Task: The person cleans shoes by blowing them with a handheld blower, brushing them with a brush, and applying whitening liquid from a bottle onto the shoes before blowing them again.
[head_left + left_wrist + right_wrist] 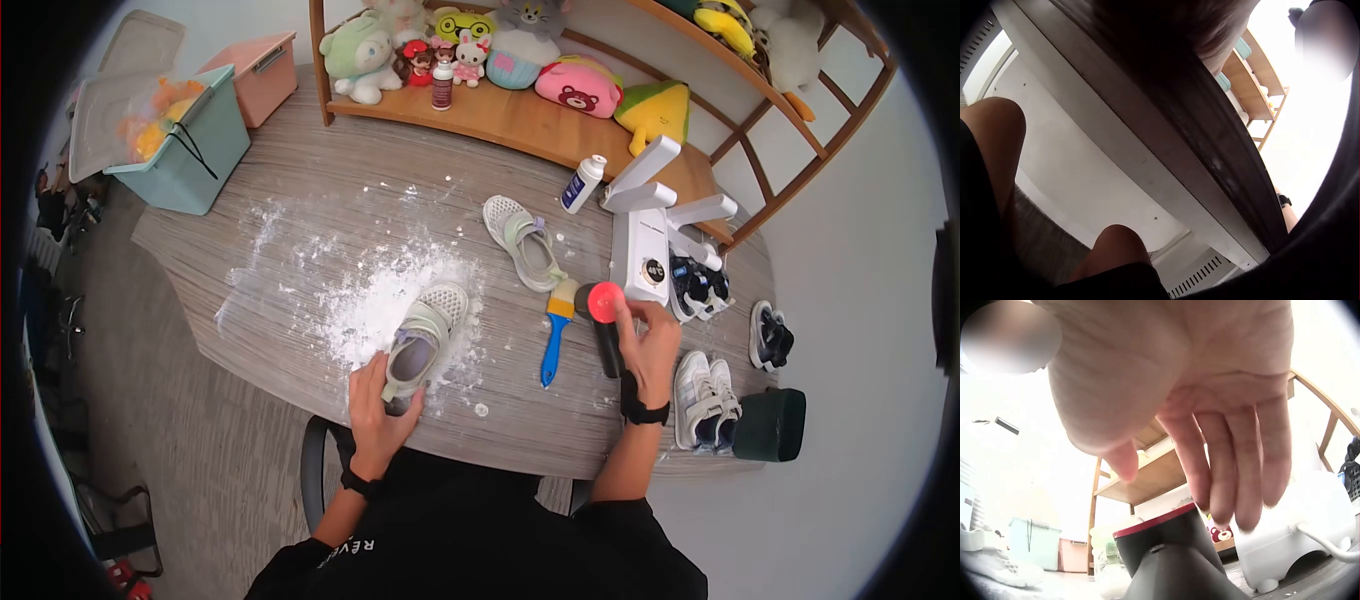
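My left hand point(380, 420) grips the heel of a pale grey-green shoe point(432, 322), fingers on one side and thumb on the other. That shoe lies in a patch of white powder point(370, 295) on the table. At the right, my right hand point(652, 345) is beside a black hair dryer point(607, 352) with a red round end. In the right wrist view its fingers extend loosely above the hair dryer point(1175, 559), thumb apart. A blue-handled brush point(554, 335) lies left of the dryer, bristles close to the matching shoe point(522, 243). The left wrist view shows mostly the table edge point(1166, 144).
A white device with upright arms point(642, 250) and a white bottle point(583, 184) stand behind the right hand. More shoes point(702, 400) sit by a dark green bin point(770, 425). Behind is a wooden shelf point(400, 118) with plush toys; storage boxes point(180, 165) stand back left.
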Tool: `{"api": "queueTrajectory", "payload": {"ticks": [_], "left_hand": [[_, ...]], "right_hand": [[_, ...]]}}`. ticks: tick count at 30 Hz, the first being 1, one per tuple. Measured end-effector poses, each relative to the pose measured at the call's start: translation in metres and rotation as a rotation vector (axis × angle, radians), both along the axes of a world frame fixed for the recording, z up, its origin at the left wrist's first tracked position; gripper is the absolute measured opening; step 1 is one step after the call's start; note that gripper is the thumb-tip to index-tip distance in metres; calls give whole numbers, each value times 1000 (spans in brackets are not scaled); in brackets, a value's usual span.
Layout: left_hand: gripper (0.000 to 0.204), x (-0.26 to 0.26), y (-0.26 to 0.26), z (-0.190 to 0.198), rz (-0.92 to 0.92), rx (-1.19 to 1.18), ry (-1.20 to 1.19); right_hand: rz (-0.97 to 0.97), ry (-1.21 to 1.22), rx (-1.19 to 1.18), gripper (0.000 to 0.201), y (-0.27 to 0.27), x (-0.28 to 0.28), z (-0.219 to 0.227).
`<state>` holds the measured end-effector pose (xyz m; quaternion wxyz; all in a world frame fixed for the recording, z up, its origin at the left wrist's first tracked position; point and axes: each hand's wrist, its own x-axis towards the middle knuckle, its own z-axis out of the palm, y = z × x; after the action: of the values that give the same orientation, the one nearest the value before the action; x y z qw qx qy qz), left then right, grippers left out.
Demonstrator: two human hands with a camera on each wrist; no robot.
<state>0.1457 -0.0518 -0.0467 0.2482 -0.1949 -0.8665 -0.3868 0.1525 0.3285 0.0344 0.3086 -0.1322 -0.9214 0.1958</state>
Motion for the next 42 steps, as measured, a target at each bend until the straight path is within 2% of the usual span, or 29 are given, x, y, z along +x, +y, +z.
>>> {"api": "queueTrajectory", "payload": {"ticks": [1, 3, 4, 5, 7, 9, 10, 12, 15, 19, 21, 22, 24, 25, 26, 27, 28, 29, 30, 31, 33, 35, 36, 37, 39, 40, 42], "left_hand": [[74, 1, 0, -1, 13, 10, -2], [74, -2, 3, -2, 21, 51, 3], [74, -3, 3, -2, 20, 59, 6], [73, -2, 0, -2, 21, 58, 7], [73, -2, -3, -4, 23, 69, 6], [73, -2, -4, -5, 18, 83, 12], [71, -2, -5, -6, 4, 76, -8], [69, -4, -7, -7, 8, 88, -23], [68, -2, -10, -6, -2, 101, -54], [69, -3, -13, -5, -25, 135, -31], [70, -3, -14, -6, -31, 152, -27], [70, -3, -14, -6, -34, 145, -32], [69, -2, -15, -6, -31, 135, -39], [69, -2, -14, -5, -32, 132, -35], [69, -2, -15, -5, -25, 124, -30], [69, -2, -15, -5, -3, 111, -28], [69, -2, -15, -5, -11, 117, -20], [69, -2, -15, -5, -19, 121, -9], [68, -2, -15, -5, -13, 114, -1], [68, -1, -15, -6, 0, 99, 6], [67, -1, -13, -8, -9, 116, -13], [67, 0, -14, -5, -4, 94, 2], [67, 0, -14, -5, -4, 92, -4], [67, -1, -12, -4, -2, 94, -9], [66, -1, -11, -1, 1, 94, -1], [65, 0, -12, 0, -2, 96, -10], [65, -1, -10, 0, -13, 79, 0]], "right_hand": [[-11, -3, 10, 30, -1, 1, 2], [22, 253, -37, 23, -5, -2, 10], [51, 209, -125, 16, -5, -6, 14], [63, 207, -108, 16, -9, -15, 23], [278, 174, 25, 24, -18, -50, 50], [370, -39, 1, 35, -12, -93, 59], [378, -34, 18, 35, -8, -117, 58], [304, -273, 30, 41, 5, -167, 42], [296, -335, 95, 45, 32, -225, 1], [209, -409, 4, 48, 36, -251, -7], [145, -392, 13, 51, 34, -245, 13], [267, -310, -9, 51, 49, -245, 16], [312, -63, -67, 48, 52, -218, 36], [384, -12, -550, 55, 11, -184, 71], [508, 197, -928, 62, -17, -155, 87], [679, 328, -1026, 64, -20, -136, 88], [420, 348, -626, 61, -33, -117, 85], [422, 434, -521, 61, -34, -106, 77], [402, 419, -371, 56, -36, -94, 64], [318, 383, -321, 56, -43, -80, 56], [458, 460, -1202, 58, -48, -58, 30], [524, 281, -956, 57, -67, -42, 17], [743, 327, -1410, 53, -89, -31, 23], [799, 269, -1649, 53, -99, -22, 38], [596, 245, -814, 62, -107, -22, 31], [816, 223, -1001, 68, -110, -23, 31], [801, 204, -1027, 65, -109, -28, 27]]}}
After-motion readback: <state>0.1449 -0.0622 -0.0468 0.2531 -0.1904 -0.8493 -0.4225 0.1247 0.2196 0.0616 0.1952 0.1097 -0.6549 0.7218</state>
